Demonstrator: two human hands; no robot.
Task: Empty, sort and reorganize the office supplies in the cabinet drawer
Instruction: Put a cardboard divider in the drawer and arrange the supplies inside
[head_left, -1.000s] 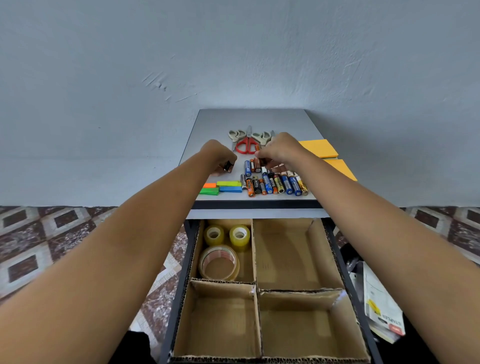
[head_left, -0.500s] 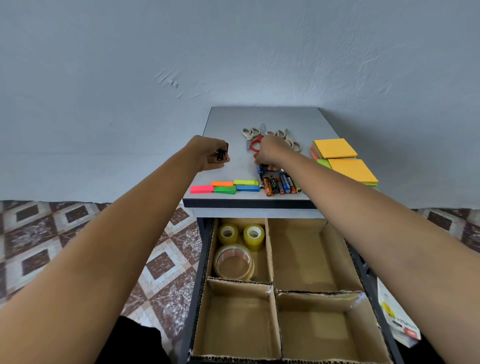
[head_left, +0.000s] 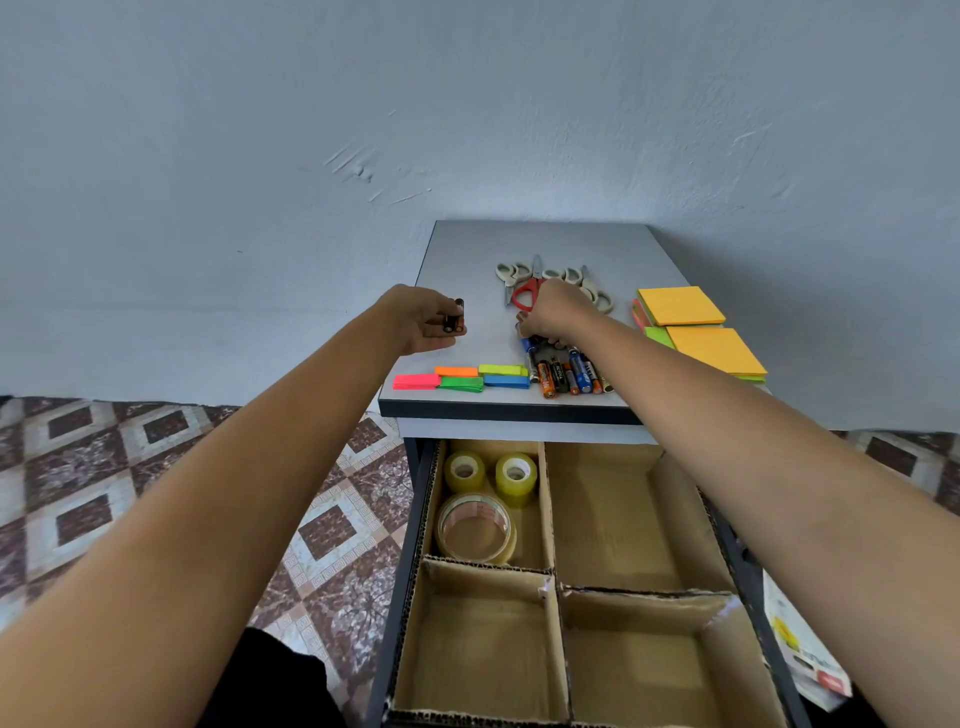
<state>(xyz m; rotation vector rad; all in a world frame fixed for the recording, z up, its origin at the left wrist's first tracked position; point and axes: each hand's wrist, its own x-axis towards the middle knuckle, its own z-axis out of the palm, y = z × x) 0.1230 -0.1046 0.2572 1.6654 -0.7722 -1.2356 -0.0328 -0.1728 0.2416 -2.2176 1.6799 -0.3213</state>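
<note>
On the grey cabinet top (head_left: 540, 244) lie several batteries (head_left: 566, 373) in a loose pile near the front edge. My left hand (head_left: 423, 322) hovers at the top's left side and grips two dark batteries (head_left: 453, 322). My right hand (head_left: 556, 314) reaches into the far end of the pile, fingers curled round a battery there. Below, the open drawer (head_left: 571, 582) has cardboard dividers; its back left compartment holds three tape rolls (head_left: 475, 525). The other compartments show bare cardboard.
Several scissors (head_left: 527, 283) lie behind my right hand. Coloured sticky flags (head_left: 462, 378) sit at the front left of the top, orange and green sticky note pads (head_left: 696, 327) at the right. A white packet (head_left: 805, 654) lies on the floor right of the drawer.
My left hand has drawn away to the left with batteries in it. My right hand stays at the far end of the pile. The camera has swung left.
</note>
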